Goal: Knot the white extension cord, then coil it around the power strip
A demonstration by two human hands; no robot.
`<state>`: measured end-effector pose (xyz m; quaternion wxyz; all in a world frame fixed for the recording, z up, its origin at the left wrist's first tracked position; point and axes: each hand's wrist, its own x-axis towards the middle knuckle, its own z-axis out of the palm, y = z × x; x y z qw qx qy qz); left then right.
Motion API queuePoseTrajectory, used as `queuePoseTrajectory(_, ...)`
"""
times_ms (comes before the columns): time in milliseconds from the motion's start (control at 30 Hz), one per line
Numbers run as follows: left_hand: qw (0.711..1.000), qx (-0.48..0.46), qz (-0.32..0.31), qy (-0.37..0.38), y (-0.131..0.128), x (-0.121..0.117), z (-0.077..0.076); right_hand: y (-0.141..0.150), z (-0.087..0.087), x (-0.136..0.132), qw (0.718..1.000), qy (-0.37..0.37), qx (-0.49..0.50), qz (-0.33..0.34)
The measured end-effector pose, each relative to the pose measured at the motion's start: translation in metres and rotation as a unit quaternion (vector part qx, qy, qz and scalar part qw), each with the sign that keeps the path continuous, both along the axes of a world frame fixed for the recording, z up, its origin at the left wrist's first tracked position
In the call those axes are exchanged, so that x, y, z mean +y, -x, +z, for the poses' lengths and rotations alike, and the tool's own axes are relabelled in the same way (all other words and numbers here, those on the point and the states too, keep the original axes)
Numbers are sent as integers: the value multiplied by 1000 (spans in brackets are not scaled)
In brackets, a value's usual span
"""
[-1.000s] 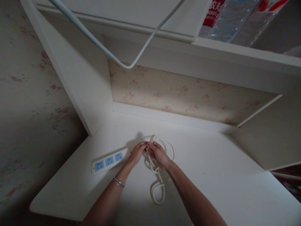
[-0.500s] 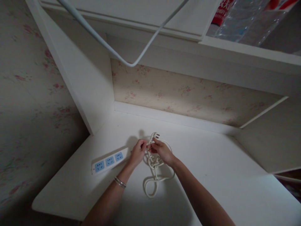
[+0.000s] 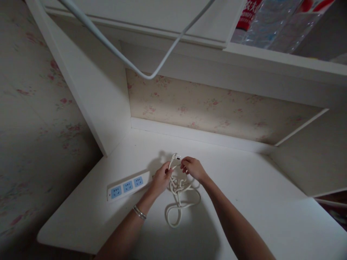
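My left hand [image 3: 162, 177] is closed on the white power cord just below its plug [image 3: 177, 157], whose prongs point right. To the right, my right hand [image 3: 192, 168] pinches a strand of the same cord, fingers bent together. Below both hands the cord [image 3: 177, 207] lies in a knotted tangle, with one loose loop toward the near side. Left of my left hand sits a white power strip [image 3: 127, 186] with blue sockets, lying at a slant on the white desk [image 3: 238, 224]. My left hand hides the strip's right end.
A thick white cable or arm [image 3: 149, 76] hangs bent across the upper view, near the camera. Plastic bottles [image 3: 271, 25] lie on the shelf at upper right. White side panels and floral wallpaper [image 3: 184, 104] border the desk.
My right hand has moved off the plug, slightly right, and draws a strand of cord. My left hand has taken hold of the cord below the plug.
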<state>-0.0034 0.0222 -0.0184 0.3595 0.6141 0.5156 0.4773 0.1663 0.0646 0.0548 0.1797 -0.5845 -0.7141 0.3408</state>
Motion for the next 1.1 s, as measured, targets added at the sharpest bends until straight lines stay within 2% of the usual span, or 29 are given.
queuePoseTrajectory(100, 1000, 2, 2, -2, -1, -1, 3, -7, 3, 2, 999, -27, -35, 9)
queuePoseTrajectory(233, 1000, 3, 17, 3, 0, -2, 9, -1, -1, -4, 995, -66, -71, 28)
queuePoseTrajectory(400, 999, -5, 41, -29, 2, -1, 10, 9, -12, -20, 965, -151, -166, 137)
queuePoseTrajectory(467, 999, -6, 38, -37, 2, -1, 9, 11, -15, -25, 958, -141, -206, 141)
queuePoseTrajectory(633, 999, -25, 36, -32, 2, -3, 10, 6, -13, -22, 951, -56, -263, 155)
queuePoseTrajectory(767, 998, -45, 28, -28, 3, -4, 8, -2, -7, -12, 954, -35, -249, 163)
queuePoseTrajectory(933, 998, -57, 30, -10, 3, -3, 5, -2, -4, -9, 972, -52, -184, 133)
queuePoseTrajectory(1000, 998, -54, 35, -13, 3, -3, 6, 1, -3, -11, 979, -67, -163, 103)
queuePoseTrajectory(1100, 998, -25, 46, -21, 4, -2, 7, 5, -1, -16, 981, -131, -129, 57)
